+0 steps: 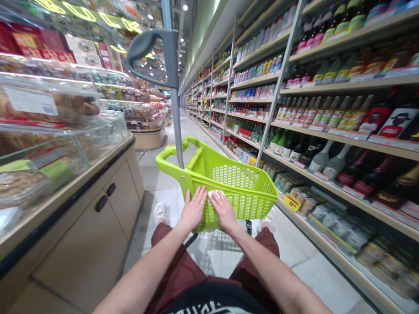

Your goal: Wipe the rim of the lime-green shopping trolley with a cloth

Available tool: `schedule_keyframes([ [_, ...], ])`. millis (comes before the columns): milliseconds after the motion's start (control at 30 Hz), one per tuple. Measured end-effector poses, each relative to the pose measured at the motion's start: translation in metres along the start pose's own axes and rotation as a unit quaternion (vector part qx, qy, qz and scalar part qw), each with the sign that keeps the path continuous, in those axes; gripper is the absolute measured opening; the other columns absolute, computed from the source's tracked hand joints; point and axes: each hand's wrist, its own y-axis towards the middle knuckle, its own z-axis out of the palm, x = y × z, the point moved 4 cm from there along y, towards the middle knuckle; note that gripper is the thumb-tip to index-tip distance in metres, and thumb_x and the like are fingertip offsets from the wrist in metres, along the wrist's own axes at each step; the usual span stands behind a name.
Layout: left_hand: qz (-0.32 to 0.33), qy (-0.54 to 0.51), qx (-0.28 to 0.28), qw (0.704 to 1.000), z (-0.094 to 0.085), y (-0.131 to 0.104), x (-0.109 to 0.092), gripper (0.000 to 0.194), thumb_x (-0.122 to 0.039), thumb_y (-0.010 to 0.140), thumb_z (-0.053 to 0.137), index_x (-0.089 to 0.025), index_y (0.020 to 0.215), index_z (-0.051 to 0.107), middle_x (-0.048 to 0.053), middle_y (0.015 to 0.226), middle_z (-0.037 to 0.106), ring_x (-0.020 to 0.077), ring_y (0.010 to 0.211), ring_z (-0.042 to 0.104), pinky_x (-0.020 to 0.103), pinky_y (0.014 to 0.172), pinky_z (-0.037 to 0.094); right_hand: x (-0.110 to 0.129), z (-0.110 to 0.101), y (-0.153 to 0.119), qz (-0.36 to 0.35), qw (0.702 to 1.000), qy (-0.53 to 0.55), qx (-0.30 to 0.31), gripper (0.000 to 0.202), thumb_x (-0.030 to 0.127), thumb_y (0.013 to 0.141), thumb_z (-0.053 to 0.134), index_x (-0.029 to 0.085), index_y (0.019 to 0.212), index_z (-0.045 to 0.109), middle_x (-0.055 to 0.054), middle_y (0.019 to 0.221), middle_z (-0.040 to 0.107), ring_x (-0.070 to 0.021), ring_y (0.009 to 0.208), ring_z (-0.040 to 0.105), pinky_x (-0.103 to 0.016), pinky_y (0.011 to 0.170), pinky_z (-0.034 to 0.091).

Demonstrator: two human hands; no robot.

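A lime-green shopping cart basket (252,196) with perforated sides stands in front of me, between my legs. My left hand (194,209) lies against the basket's near side, fingers stretched out, holding nothing. Beside it, my right hand (223,209) presses a small white cloth or wipe (216,192) against the same side, its fingertips on top of the cloth. A grey pole (175,117) with a grey looped handle (168,57) rises at the cart's left end. The basket looks empty through its open top.
Shelves of bottles and cans (318,121) line the right side, with a yellow price tag (291,201) low down. On the left is a counter (95,225) with packaged baked goods (39,101). A tiled aisle (191,125) runs ahead between them.
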Motion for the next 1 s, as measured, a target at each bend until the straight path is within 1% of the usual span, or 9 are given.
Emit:
schedule_keyframes([
  [100,-0.013,0.005,-0.028,1.0,-0.013,0.003,0.013,0.064,-0.014,0.07,0.036,-0.011,0.134,0.025,0.009,0.143,0.016,0.0214,0.133,0.007,0.052,0.106,0.006,0.006,-0.012,0.028,0.005,0.999,0.002,-0.037,0.05,0.004,0.081,0.03,0.017,0.128,0.04,-0.005,0.135,0.037,-0.0188,0.131,0.014,-0.043,0.104,0.026],
  [200,-0.025,0.01,-0.038,0.999,-0.018,0.004,0.024,0.066,-0.014,0.07,0.036,-0.011,0.134,0.024,0.009,0.143,0.016,0.0211,0.133,0.007,0.052,0.106,0.005,0.008,-0.009,0.044,0.002,0.999,-0.005,-0.035,0.05,0.004,0.081,0.03,0.017,0.128,0.04,-0.005,0.136,0.036,-0.0187,0.131,0.012,-0.043,0.104,0.026],
  [367,-0.023,0.01,-0.029,0.999,-0.006,-0.009,0.027,0.061,-0.015,0.071,0.036,-0.01,0.132,0.029,0.01,0.142,0.02,0.0211,0.133,0.012,0.053,0.105,0.008,0.007,0.018,0.02,-0.01,0.999,-0.019,0.042,0.047,0.004,0.081,0.035,0.017,0.125,0.043,-0.007,0.133,0.039,-0.0192,0.13,0.019,-0.043,0.101,0.029],
  [467,-0.031,0.008,-0.031,0.999,-0.002,-0.018,0.03,0.062,-0.014,0.07,0.036,-0.011,0.132,0.029,0.01,0.142,0.019,0.0214,0.133,0.012,0.053,0.105,0.008,0.011,0.022,0.009,-0.014,0.997,-0.019,0.073,0.047,0.005,0.081,0.039,0.017,0.126,0.043,-0.008,0.132,0.04,-0.0198,0.129,0.021,-0.042,0.1,0.031],
  [533,-0.043,0.005,-0.036,0.998,-0.005,-0.02,0.037,0.063,-0.013,0.07,0.036,-0.011,0.132,0.028,0.01,0.143,0.018,0.0214,0.133,0.01,0.053,0.105,0.007,0.017,0.014,0.018,-0.019,0.998,-0.01,0.054,0.048,0.005,0.081,0.038,0.017,0.127,0.041,-0.007,0.133,0.039,-0.0195,0.13,0.018,-0.041,0.101,0.03],
  [667,-0.074,0.006,-0.051,0.996,-0.02,-0.019,0.054,0.063,-0.012,0.071,0.035,-0.011,0.134,0.025,0.01,0.143,0.016,0.0217,0.133,0.008,0.053,0.105,0.007,0.03,-0.008,0.059,-0.024,1.0,0.0,-0.019,0.047,0.006,0.082,0.033,0.017,0.127,0.041,-0.005,0.135,0.037,-0.0187,0.131,0.014,-0.04,0.104,0.025],
  [767,-0.089,0.008,-0.052,0.995,-0.025,-0.017,0.061,0.064,-0.012,0.07,0.035,-0.01,0.134,0.025,0.01,0.143,0.016,0.0222,0.133,0.008,0.054,0.105,0.008,0.034,-0.006,0.077,-0.035,0.999,-0.009,-0.026,0.045,0.007,0.083,0.034,0.016,0.126,0.043,-0.005,0.135,0.036,-0.0196,0.131,0.013,-0.042,0.104,0.025],
  [833,-0.088,0.006,-0.045,0.995,-0.023,-0.018,0.06,0.065,-0.012,0.069,0.036,-0.011,0.134,0.025,0.01,0.143,0.016,0.0221,0.133,0.008,0.054,0.105,0.008,0.034,0.004,0.072,-0.044,0.999,-0.013,-0.009,0.044,0.007,0.083,0.035,0.016,0.125,0.044,-0.006,0.135,0.037,-0.0201,0.131,0.014,-0.043,0.103,0.026],
  [1000,-0.081,-0.002,-0.022,0.996,-0.006,-0.031,0.055,0.065,-0.011,0.068,0.036,-0.012,0.132,0.029,0.009,0.142,0.02,0.0208,0.133,0.011,0.052,0.106,0.008,0.033,0.027,0.038,-0.062,0.996,-0.018,0.056,0.046,0.004,0.081,0.038,0.016,0.125,0.044,-0.008,0.132,0.041,-0.0205,0.129,0.022,-0.042,0.099,0.032],
])
